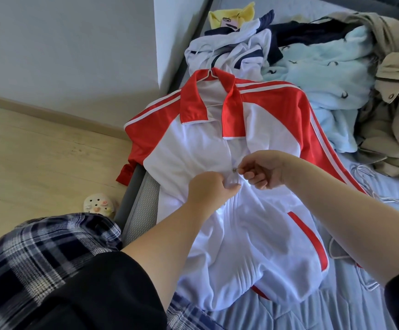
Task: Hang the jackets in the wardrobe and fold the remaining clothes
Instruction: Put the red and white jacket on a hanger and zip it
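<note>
Red-and-white track jacket (pixel 219 163) lies front-up on the near left part of the bed (pixel 312 310), its left sleeve spilling over the bed's edge toward the wooden floor (pixel 39 151). A thin white hanger (pixel 209 76) is already inside it, the hook poking out between the red collar flaps at the far end. The zip is closed from the hem up to about chest height. The right hand (pixel 262 169) pinches the small metal zipper pull (pixel 234 170) between thumb and forefinger, its other fingers curled in. The left hand (pixel 209 186) grips a bunch of white fabric just below the pull, holding the front taut.

The cloth looks light, smooth and slippery, so it would likely bunch under a zip and slide off a hanger unless fastened; the hook is probably the best place to lift it.

Farther along the bed sit a white-and-navy jacket (pixel 229 51), a pale blue fleecy garment (pixel 324 75) and a khaki coat (pixel 393 96) at far right. Spare hangers (pixel 398 201) lie to the right of the jacket.
</note>
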{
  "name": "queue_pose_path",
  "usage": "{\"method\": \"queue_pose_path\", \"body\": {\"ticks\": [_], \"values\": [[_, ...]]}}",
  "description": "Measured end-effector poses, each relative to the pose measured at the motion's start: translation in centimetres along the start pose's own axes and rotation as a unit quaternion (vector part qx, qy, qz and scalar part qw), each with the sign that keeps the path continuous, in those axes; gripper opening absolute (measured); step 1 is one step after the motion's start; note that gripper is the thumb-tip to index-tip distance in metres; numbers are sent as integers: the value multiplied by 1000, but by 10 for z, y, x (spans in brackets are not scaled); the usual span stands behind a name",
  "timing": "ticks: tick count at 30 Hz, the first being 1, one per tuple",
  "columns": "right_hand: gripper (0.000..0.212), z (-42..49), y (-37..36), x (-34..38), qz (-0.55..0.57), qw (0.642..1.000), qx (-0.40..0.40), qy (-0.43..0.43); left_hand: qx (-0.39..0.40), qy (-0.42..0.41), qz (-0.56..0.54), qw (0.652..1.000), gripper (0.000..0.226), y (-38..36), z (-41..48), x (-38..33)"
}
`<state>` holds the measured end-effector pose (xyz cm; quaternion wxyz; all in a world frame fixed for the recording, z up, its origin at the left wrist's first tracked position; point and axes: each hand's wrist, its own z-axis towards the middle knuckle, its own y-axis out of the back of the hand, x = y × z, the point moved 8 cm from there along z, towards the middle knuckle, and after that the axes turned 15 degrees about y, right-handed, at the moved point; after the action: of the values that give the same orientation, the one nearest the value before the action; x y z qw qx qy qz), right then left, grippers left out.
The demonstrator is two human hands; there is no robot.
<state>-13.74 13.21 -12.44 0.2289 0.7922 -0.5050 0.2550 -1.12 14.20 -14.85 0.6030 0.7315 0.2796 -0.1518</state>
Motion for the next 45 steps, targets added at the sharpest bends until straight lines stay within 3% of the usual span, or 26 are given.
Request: {"method": "queue_pose_path", "body": {"ticks": [5, 10, 15, 19, 21, 25, 29, 36, 38, 42, 45], "values": [[30, -1, -2, -1, 41, 999, -16, 4, -13, -53, 71, 996, 39, -5, -5, -7], [30, 11, -9, 10, 90, 994, -56, 15, 81, -62, 78, 992, 39, -19, -1, -1], [30, 23, 17, 90, 141, 978, -117, 100, 167, -80, 151, 971, 35, -40, -8, 15], [30, 16, 6, 112, -11, 992, -54, 112, 141, -10, 71, 987, 45, -25, 4, 21], [32, 14, 1, 110, -75, 989, -42, 124, 83, 36, -14, 996, 51, -4, 14, 18], [33, 8, 2, 106, -99, 983, -41, 151, -22, 88, -158, 983, 49, 38, 33, 7], [32, 7, 7, 112, -92, 982, -44, 161, -26, 74, -160, 984, 47, 59, 52, -16], [32, 28, 6, 125, -4, 982, -99, 162, 23, 18, -58, 998, 47, 59, 68, -14], [32, 33, -1, 130, 0, 980, -108, 168, 22, 26, -54, 998, 47, 59, 71, -6], [34, 38, -2, 159, 117, 962, -127, 212, 73, 54, 21, 996, 35, 44, 73, 20], [35, 38, -1, 178, 86, 962, -127, 225, 87, 90, 18, 992, 33, 28, 67, 42]]}}
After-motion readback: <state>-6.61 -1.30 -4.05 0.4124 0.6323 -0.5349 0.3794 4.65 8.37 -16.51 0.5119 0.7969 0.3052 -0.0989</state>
